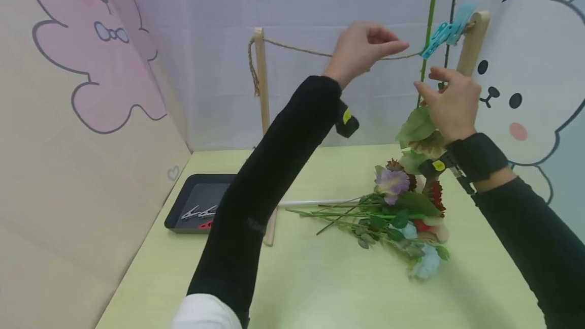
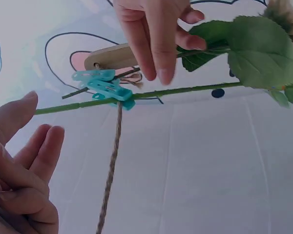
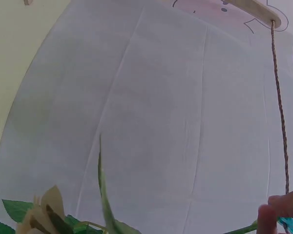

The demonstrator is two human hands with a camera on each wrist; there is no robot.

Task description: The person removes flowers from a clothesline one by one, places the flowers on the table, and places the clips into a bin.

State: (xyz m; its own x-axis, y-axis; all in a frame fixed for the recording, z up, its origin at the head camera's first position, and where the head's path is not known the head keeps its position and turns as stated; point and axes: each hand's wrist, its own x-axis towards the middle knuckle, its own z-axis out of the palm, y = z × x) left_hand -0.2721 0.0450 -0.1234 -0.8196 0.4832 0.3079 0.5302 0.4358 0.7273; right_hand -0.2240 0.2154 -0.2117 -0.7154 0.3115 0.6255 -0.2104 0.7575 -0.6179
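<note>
Two light-blue clothespins (image 1: 436, 40) grip a twine line (image 1: 297, 48) near the right wooden post (image 1: 473, 44). A green flower stem (image 2: 185, 90) and a darker, thinner stem (image 2: 74, 93) are clipped there, with blooms hanging downward. My left hand (image 1: 361, 48) is held over the twine, left of the pins, its fingers holding nothing. Below the pins, my right hand (image 1: 454, 100) has thumb and forefinger spread apart beside the stems. A broad green leaf (image 2: 266, 51) and a beige bloom (image 3: 44, 214) hang under it, partly hidden by the hand in the head view.
Several cut flowers, among them a purple bloom (image 1: 392, 184) and a pale blue one (image 1: 427, 263), lie on the yellow table (image 1: 329, 288). A dark tray (image 1: 183, 199) holding silver and red clips sits at left, partly behind my left sleeve. The left post (image 1: 262, 75) carries the twine's other end.
</note>
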